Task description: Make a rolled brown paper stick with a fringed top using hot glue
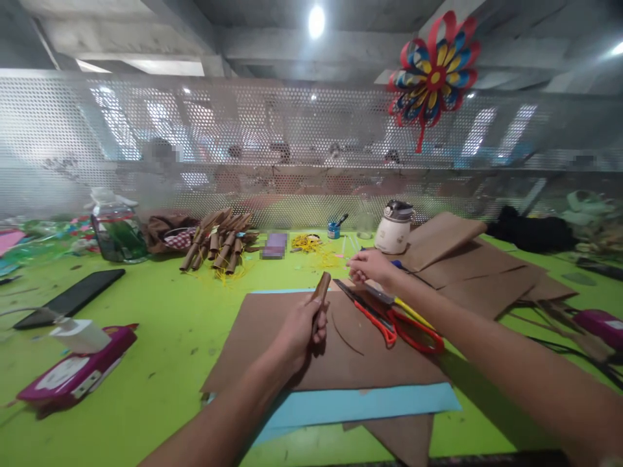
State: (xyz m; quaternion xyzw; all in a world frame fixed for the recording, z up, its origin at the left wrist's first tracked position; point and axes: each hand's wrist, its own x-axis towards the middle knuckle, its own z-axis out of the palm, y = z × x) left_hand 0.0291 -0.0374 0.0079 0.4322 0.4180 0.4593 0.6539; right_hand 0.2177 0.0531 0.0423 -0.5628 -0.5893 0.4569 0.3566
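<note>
Brown roll (322, 285), just one, sits clamped in left fingers (319, 335), right fingers (358, 264) curled together.

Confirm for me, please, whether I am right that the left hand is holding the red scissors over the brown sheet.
Not quite: over the brown sheet, the left hand is holding a brown roll; the red scissors lie to its right, as the head view shows.

A bright lamp (316, 23) shines at top centre, a red, blue and yellow flower ornament (435, 77) at upper right. A perforated panel (302, 120) spans the frame. A clear jar (118, 228) and dark phone (73, 297) occupy the left; lower left, a white charger (82, 336) sits on a purple power strip (86, 368).
</note>
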